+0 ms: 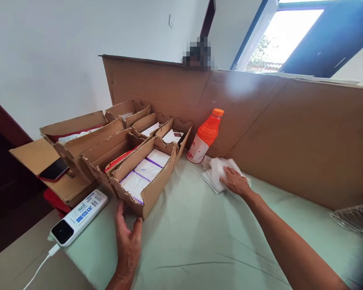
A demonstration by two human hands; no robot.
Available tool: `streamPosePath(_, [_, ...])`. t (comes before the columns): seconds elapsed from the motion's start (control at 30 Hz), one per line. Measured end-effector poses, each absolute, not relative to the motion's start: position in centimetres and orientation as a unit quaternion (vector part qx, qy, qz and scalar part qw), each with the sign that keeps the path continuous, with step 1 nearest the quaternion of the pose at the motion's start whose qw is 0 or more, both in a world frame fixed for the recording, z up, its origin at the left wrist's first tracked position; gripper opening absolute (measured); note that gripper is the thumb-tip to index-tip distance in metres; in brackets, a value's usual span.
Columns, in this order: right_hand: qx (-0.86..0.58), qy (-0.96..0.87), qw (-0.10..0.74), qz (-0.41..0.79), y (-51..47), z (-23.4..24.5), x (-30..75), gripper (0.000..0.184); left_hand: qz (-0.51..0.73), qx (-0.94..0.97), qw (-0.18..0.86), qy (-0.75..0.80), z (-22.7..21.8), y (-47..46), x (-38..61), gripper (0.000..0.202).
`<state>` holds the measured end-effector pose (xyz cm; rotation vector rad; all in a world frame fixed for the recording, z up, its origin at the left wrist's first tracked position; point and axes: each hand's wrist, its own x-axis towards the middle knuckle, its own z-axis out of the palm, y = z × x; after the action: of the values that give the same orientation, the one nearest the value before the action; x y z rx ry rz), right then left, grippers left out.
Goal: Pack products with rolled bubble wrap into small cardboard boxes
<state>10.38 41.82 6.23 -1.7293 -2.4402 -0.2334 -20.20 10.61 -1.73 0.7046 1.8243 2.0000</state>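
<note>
My left hand [127, 241] is at the near end of an open cardboard box [160, 193]; its thumb and fingers are spread at the box's lower corners. In that box lies a row of white, plastic-wrapped packs with purple edges [135, 186]. My right hand [236, 181] rests with outstretched fingers on a small heap of white, translucent wrapping sheets [218, 171]. Just behind the sheets an orange bottle [208, 129] with a white label stands against the cardboard wall. The undersides of the right fingers are hidden.
More open cardboard boxes [93, 151] with red and white packets stand at the left. A white power bank [81, 215] with a cable lies at the table's left edge, near a dark phone [53, 170]. A tall cardboard panel [290, 133] closes the back. Clear plastic [355, 217] lies far right.
</note>
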Motion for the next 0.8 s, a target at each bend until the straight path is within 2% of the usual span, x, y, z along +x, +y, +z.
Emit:
streamPosePath(0.1, [-0.598, -0.791, 0.09, -0.096, 41.0, 6.8, 10.2, 0.052, 0.673, 0.301, 0.074, 0.672, -0.6, 9.5, -19.8, 0.066])
streamPosePath(0.2, [-0.568, -0.796, 0.17, -0.123, 39.3, 7.7, 8.0, 0.047, 0.652, 0.389, -0.065, 0.648, 3.2, 8.1, -19.1, 0.069])
streamPosePath(0.3, [-0.496, -0.84, 0.208, -0.07, 36.9, 7.3, 2.9, 0.035, 0.647, 0.469, -0.112, 0.591, 9.9, 8.7, -19.1, 0.066])
streamPosePath(0.37, [-0.472, -0.86, 0.195, -0.026, 35.6, 6.3, -1.2, 0.031, 0.63, 0.514, -0.126, 0.569, 15.1, 11.0, -20.3, 0.062])
streamPosePath(0.43, [-0.466, -0.867, 0.177, -0.003, 34.7, 4.7, -4.7, 0.031, 0.598, 0.544, -0.154, 0.568, 19.9, 14.7, -22.6, 0.049])
streamPosePath(0.53, [-0.474, -0.865, 0.163, 0.018, 34.2, 2.5, -7.8, 0.033, 0.547, 0.534, -0.149, 0.628, 25.2, 21.3, -27.9, 0.045])
streamPosePath(0.6, [-0.476, -0.864, 0.163, 0.028, 34.2, 1.5, -8.5, 0.035, 0.459, 0.525, -0.103, 0.709, 27.3, 25.4, -31.7, 0.047])
streamPosePath(0.67, [-0.473, -0.865, 0.165, 0.037, 34.2, 0.9, -8.4, 0.037, 0.298, 0.52, -0.079, 0.796, 28.4, 28.8, -35.2, 0.048])
streamPosePath(0.8, [-0.469, -0.865, 0.172, 0.052, 34.5, 0.3, -7.8, 0.038, 0.168, 0.528, -0.031, 0.832, 28.7, 34.1, -40.1, 0.034])
